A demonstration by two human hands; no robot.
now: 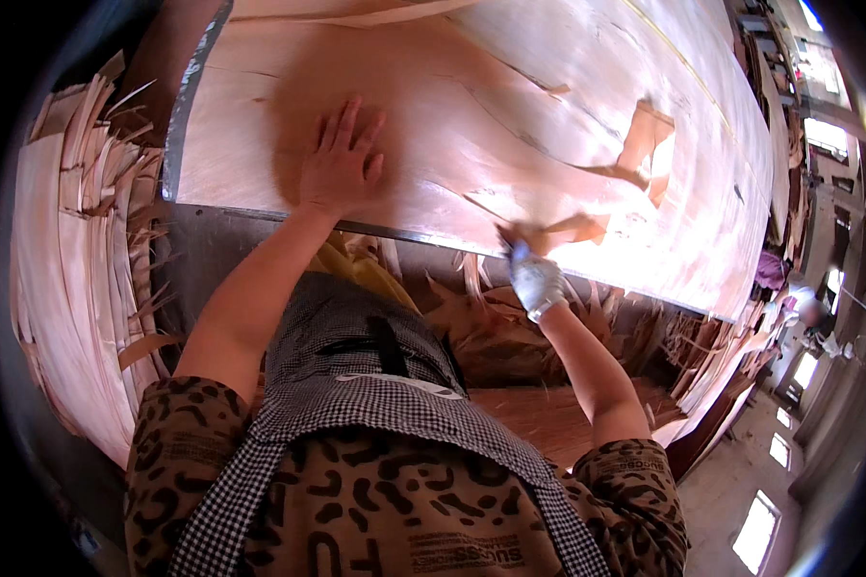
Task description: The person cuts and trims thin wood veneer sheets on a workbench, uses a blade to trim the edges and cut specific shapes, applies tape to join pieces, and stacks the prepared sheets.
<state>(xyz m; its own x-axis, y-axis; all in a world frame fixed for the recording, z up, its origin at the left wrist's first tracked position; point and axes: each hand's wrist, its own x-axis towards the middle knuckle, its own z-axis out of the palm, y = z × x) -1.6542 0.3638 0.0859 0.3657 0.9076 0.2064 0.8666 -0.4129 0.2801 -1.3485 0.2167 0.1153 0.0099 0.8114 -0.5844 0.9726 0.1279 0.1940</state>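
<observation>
A large pale wood veneer sheet (414,96) lies across the bench in front of me, with several splits in it. My left hand (342,168) is bare and rests flat on its left part, fingers spread. At the sheet's near edge, right of the middle, is my right hand (537,277) in a white glove. Its fingers look closed, with a small dark tip jutting out; blur hides what that is. Just beyond this hand lies a brown veneer strip (579,229). Farther right, a bent veneer strip (649,144) lies on the sheet.
Stacked veneer with ragged ends (77,260) stands at my left. Torn veneer scraps (491,322) lie below the bench's near edge. Another veneer stack (717,370) stands at the right. A person (806,310) is in the far right background, near windows along a wall.
</observation>
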